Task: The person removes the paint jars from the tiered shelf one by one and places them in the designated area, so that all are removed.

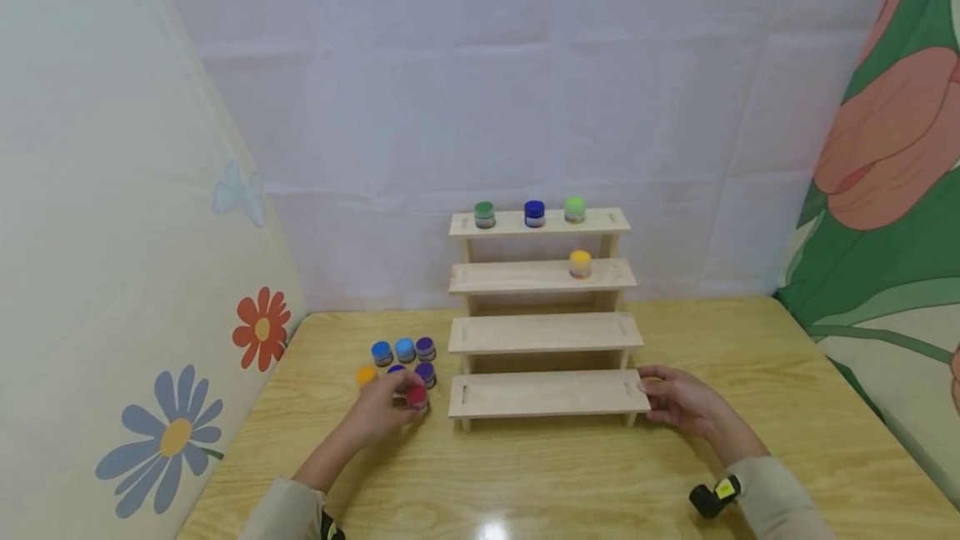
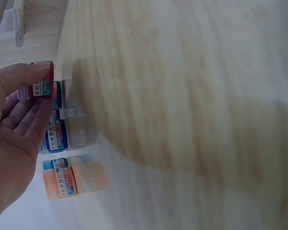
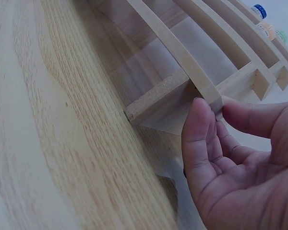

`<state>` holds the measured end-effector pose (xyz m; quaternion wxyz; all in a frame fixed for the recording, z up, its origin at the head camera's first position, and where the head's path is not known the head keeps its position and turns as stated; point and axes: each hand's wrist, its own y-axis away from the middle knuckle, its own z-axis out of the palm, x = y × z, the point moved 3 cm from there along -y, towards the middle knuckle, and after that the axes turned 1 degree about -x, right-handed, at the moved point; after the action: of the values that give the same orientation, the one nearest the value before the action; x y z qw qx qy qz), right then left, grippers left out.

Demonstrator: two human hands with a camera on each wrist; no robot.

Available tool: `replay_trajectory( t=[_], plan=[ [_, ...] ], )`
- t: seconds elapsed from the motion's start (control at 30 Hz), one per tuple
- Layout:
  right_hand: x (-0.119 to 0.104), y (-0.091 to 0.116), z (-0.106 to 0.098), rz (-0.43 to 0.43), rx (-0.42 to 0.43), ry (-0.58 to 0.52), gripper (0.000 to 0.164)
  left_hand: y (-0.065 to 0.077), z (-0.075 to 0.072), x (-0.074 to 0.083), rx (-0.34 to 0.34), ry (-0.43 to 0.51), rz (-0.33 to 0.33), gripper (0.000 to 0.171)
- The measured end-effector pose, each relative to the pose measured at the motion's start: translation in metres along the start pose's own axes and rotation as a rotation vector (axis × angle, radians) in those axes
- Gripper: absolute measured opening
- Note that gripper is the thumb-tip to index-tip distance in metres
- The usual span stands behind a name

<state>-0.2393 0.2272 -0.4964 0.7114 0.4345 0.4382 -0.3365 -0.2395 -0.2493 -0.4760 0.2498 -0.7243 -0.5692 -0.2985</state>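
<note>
Between thumb and fingers, my left hand (image 1: 375,413) pinches a small jar with a dark red lid (image 1: 417,396), left of the wooden step rack. Its printed label faces the left wrist camera. My right hand (image 1: 686,403) grips the right end of the rack's lowest shelf (image 1: 543,394), thumb and fingers on either side of the board. Just beyond the left hand stand several more jars: an orange one (image 1: 365,377), a blue one (image 1: 382,353), a light blue one (image 1: 405,349) and purple ones (image 1: 425,348). The left hand partly hides a dark blue jar (image 1: 397,370).
On the rack's top shelf (image 1: 510,225) stand a green jar (image 1: 484,215), a dark blue jar (image 1: 534,213) and a light green jar (image 1: 575,210). A yellow jar (image 1: 580,264) sits on the shelf below. White cloth (image 1: 480,107) hangs behind the wooden table (image 1: 562,482).
</note>
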Motion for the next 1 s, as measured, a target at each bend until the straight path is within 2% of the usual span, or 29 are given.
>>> replay_trajectory(
  t=[0.4,0.67,0.73,0.9,1.0],
  plan=[
    [0.001,-0.001,0.0,0.005,0.001,-0.005,0.043,0.0,0.006,-0.005,-0.004,-0.059,-0.047,0.035],
    [0.001,-0.002,-0.001,0.012,0.01,0.01,0.049,0.002,-0.002,0.004,-0.032,-0.058,-0.038,0.039],
    [0.002,-0.002,-0.001,0.013,0.008,0.01,0.048,0.002,-0.007,0.01,-0.033,-0.052,-0.002,0.039],
    [0.002,-0.002,-0.001,0.01,0.006,0.014,0.045,-0.003,-0.025,0.036,-0.013,-0.039,0.176,0.032],
    [0.002,-0.002,-0.001,0.005,0.01,0.015,0.045,-0.011,-0.033,0.055,0.01,-0.036,0.252,0.028]
  ],
)
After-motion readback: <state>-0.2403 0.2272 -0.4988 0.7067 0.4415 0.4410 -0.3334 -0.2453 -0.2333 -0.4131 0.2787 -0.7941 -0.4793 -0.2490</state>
